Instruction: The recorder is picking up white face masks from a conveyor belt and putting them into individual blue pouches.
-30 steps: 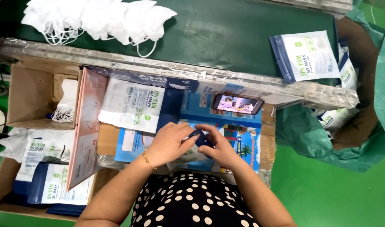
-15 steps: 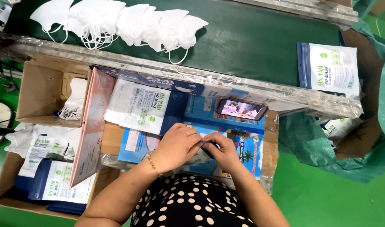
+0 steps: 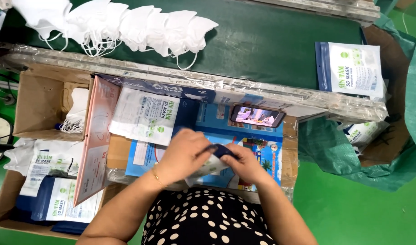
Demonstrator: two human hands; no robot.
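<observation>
Left hand: the left hand (image 3: 183,154) lay over a mask pouch (image 3: 207,164), its fingers curled down and pressed on the white and blue film.
Right hand: the right hand (image 3: 246,162) met the left one at the middle; its fingers pinched the dark blue top edge of the pouch.
Place of the pouch: on the blue printed worktop (image 3: 258,140), just in front of the person's body, between both hands and mostly under them.
Long axis: it seemed to run from left to right, but the hands covered too much to be sure.
Nearer hand: both touched it; the right hand held the open end.
Nearby: a phone (image 3: 257,116) stood behind the hands, a filled pouch (image 3: 144,115) lay to the left, and loose white masks (image 3: 126,27) were well apart on the green belt (image 3: 271,41).
Hidden: the mouth of the pouch and what was inside could not be seen.
</observation>
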